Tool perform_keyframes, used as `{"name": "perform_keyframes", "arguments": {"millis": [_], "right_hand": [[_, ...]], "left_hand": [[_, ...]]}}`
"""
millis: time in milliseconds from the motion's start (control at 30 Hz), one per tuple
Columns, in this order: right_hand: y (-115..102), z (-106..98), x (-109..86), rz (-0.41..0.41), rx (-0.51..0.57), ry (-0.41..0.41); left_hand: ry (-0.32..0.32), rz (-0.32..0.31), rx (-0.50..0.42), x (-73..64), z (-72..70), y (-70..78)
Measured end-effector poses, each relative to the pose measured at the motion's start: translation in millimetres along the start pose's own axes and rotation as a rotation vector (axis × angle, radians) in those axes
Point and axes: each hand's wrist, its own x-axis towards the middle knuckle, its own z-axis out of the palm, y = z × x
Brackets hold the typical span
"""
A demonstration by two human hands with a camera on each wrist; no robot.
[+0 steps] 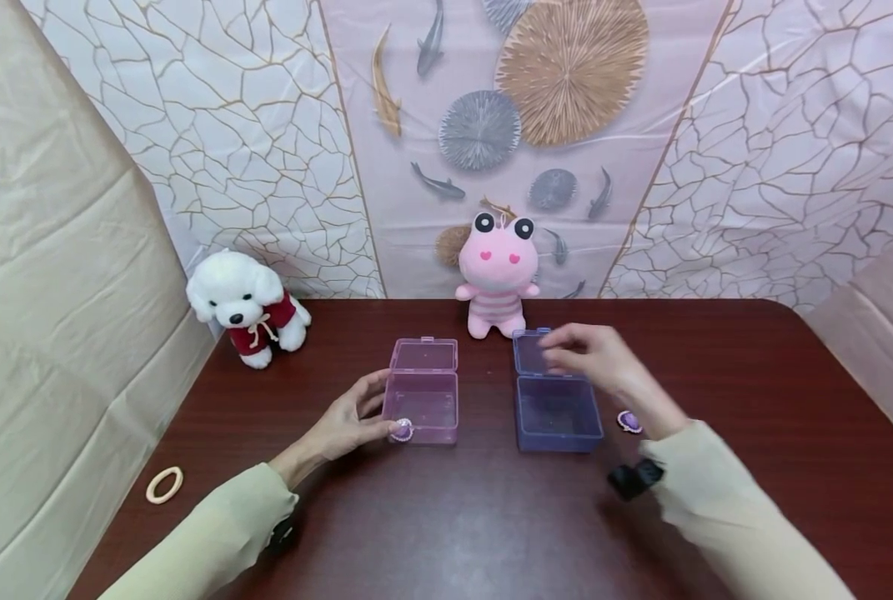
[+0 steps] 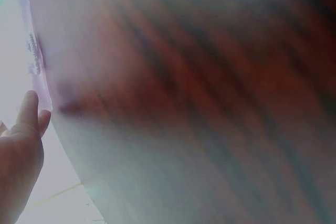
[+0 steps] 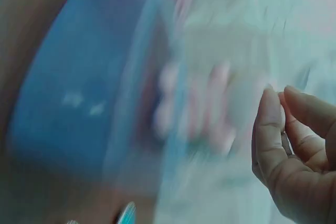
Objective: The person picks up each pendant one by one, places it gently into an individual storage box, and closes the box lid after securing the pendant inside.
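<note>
My left hand [image 1: 350, 418] grips the left side of a clear pink plastic box [image 1: 425, 408] with its lid [image 1: 425, 356] tilted back. Its thumb is at the front corner, beside a purple ornament [image 1: 402, 430] edged with white beads at the front wall. A blue plastic box [image 1: 559, 442], its lid [image 1: 529, 354] also back, stands to the right. Over that lid my right hand [image 1: 592, 358] hovers, fingers loosely bent and a small gap between thumb and forefinger; nothing shows in it. The right wrist view blurs the blue box [image 3: 79, 87] beside this hand [image 3: 296, 150].
A second purple beaded ornament [image 1: 629, 422] lies right of the blue box, close by my right forearm. Behind the boxes sits a pink plush frog [image 1: 497, 275]. At the back left is a white plush dog [image 1: 243, 304]; a wooden ring [image 1: 164, 485] lies by the left edge.
</note>
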Motion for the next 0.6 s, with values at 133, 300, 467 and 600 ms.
{"name": "perform_keyframes", "arguments": {"millis": [133,300,467,600], "right_hand": [[31,-44,-26.0,0.100,-0.102,0.066],[65,-65,-49.7,0.201,-0.208,0.062],[83,-68,-62.9,0.234,-0.297,0.054],[87,-67,-67.8,0.269,-0.310,0.052]], "left_hand": [[0.001,-0.012,-0.016,-0.3,0.4,0.6],[0.006,-0.014,-0.011,-1.3,-0.2,1.0],[0.002,-0.006,0.003,-0.1,-0.3,-0.1],[0.001,-0.007,0.013,0.4,-0.2,-0.3]]}}
